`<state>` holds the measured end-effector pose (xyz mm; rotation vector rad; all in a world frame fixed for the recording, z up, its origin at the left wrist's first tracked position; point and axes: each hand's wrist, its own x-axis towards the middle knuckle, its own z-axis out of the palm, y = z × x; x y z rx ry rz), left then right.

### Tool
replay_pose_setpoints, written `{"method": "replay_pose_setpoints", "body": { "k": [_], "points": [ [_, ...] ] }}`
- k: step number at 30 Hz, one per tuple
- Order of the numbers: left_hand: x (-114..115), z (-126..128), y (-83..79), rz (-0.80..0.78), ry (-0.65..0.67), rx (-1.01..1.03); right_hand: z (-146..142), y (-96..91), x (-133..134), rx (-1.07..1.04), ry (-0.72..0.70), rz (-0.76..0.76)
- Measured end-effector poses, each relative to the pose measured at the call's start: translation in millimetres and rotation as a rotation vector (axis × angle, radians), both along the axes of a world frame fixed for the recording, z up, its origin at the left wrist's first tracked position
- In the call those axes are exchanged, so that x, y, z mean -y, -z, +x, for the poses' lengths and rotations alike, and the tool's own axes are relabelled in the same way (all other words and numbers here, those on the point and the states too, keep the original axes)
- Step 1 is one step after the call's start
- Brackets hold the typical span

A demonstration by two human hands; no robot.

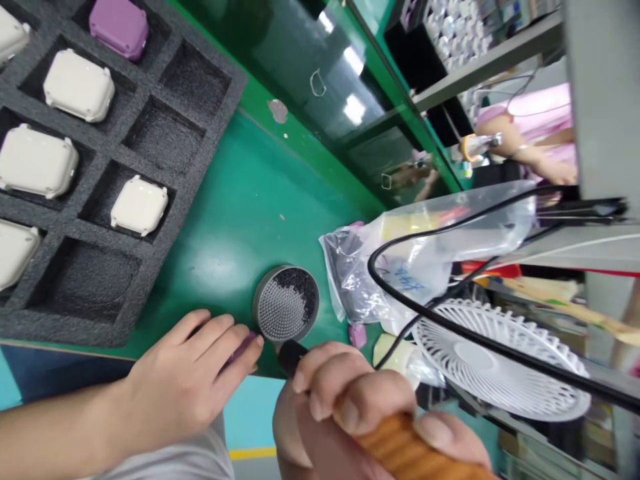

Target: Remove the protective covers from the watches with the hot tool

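Observation:
My left hand [193, 370] rests at the green bench's front edge, its fingers closed round a small purple case [241, 348] that is mostly hidden. In my right hand [360, 393], close to the camera, is an electric screwdriver [400, 443] with an orange ridged grip and a black nose. That nose points toward the near side of a round grey screw dish [283, 310]; its tip is hard to make out. The dish has a dimpled plate, with tiny dark screws heaped along its far side.
At left, a black foam tray [193, 163] holds several white cases [80, 83] and a purple one [120, 27]. A clear plastic bag [360, 273], black cable [425, 310] and white fan guard [500, 360] crowd the right. Another person's arm [530, 153] shows beyond.

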<state>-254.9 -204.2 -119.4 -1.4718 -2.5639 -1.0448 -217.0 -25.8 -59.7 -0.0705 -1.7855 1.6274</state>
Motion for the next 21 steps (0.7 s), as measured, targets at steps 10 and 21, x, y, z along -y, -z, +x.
{"method": "replay_pose_setpoints", "body": {
  "k": [10, 21],
  "points": [
    [1, -5, -9.9, -0.025, -0.009, 0.049, -11, -12.4, -8, 0.065, 0.171, -0.099],
    [-7, -4, -10.1, 0.005, -0.118, 0.0, -14, -5.7, -3, 0.071, 0.17, -0.138]
  ]
}}
